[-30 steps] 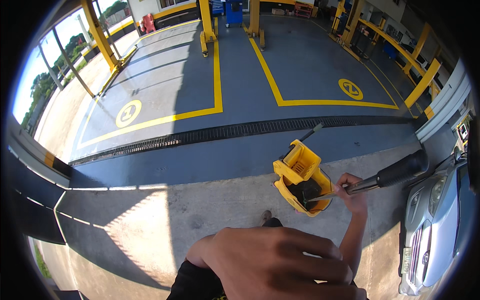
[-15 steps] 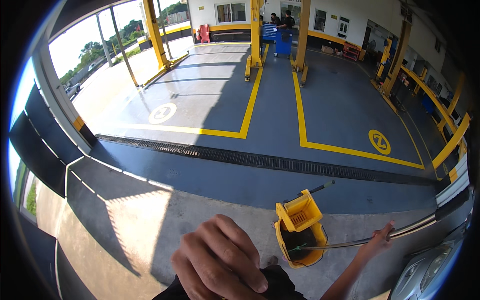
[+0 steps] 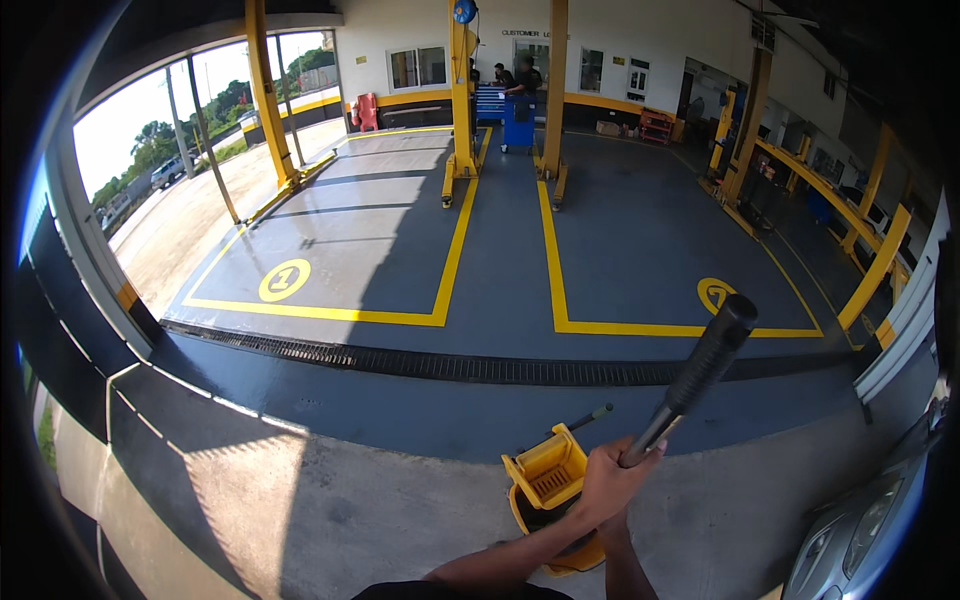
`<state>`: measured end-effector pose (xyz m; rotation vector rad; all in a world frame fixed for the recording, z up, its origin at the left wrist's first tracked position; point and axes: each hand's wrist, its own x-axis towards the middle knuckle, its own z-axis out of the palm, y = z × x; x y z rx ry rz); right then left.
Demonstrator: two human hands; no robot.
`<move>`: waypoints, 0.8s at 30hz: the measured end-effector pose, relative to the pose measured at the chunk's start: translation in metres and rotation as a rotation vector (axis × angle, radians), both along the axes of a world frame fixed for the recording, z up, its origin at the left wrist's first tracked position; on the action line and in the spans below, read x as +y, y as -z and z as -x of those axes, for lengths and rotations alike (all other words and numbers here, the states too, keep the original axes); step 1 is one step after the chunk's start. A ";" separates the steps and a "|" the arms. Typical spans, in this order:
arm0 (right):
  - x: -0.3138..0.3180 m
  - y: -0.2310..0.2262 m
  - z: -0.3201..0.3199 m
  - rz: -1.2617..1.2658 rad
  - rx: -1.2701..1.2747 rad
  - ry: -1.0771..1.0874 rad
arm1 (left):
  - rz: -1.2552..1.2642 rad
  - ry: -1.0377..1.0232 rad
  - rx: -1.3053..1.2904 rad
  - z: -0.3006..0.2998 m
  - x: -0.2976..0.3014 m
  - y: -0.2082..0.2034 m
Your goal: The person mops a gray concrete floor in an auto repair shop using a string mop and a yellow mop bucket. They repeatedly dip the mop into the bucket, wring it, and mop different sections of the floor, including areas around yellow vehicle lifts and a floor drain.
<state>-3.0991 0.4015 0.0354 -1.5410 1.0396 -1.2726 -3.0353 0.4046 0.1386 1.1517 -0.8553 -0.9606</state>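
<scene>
Yellow mop bucket, one, head view: stood on bare concrete, partly behind the forearms, with a slotted wringer at its far side and a green-tipped lever beyond that. Pole, one, metal with black ribbed grip: rose above the bucket, slanting rightward. Left hand: fingers wrapped around the pole, over the bucket. Right hand: mostly masked by the left, so its hold could not be told. Progress, as judged: pole taken up at the bucket; its lower end was hidden, and what remained could not be reckoned. Drain grate: beyond the bucket. Silver car: right of the bucket. Writing: numerals in painted yellow circles, beyond the bucket on either side; dark lettering on the wall farthest from it. Brands: none legible.
</scene>
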 end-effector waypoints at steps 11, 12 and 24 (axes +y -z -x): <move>-0.052 -0.010 0.033 0.114 -0.287 -0.425 | 0.058 0.247 -0.140 0.006 -0.023 -0.008; -0.059 0.012 0.041 0.028 -0.241 -0.471 | -0.108 0.008 -0.158 0.029 -0.019 0.000; -0.105 -0.064 0.167 -0.055 0.000 -1.565 | 0.311 0.370 -0.159 0.133 0.015 -0.016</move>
